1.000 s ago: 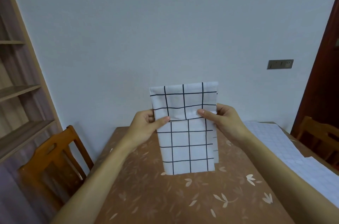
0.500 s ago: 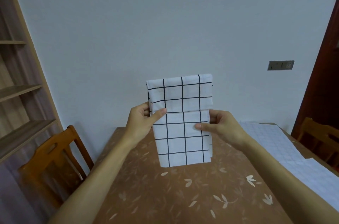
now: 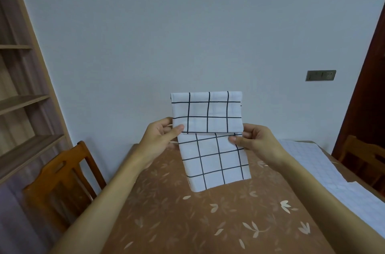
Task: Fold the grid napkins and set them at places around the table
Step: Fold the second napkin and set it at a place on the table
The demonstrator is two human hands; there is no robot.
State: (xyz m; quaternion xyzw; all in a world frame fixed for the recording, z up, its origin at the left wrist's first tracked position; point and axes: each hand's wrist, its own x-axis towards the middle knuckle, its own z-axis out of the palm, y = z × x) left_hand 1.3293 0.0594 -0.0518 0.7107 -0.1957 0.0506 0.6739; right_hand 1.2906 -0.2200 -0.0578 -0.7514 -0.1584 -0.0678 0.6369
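Pinching grips of both hands hold the grid napkin (image 3: 210, 141) aloft.

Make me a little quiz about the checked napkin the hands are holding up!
1. True or false: the grid napkin lies flat on the table.
2. Which hand pinches the napkin's left edge? A) left hand B) right hand
3. Fill in: a wooden ____ stands at the table's left side.

Key: 1. False: it is held up in the air, its top flap folded down over the front. 2. A. 3. chair.
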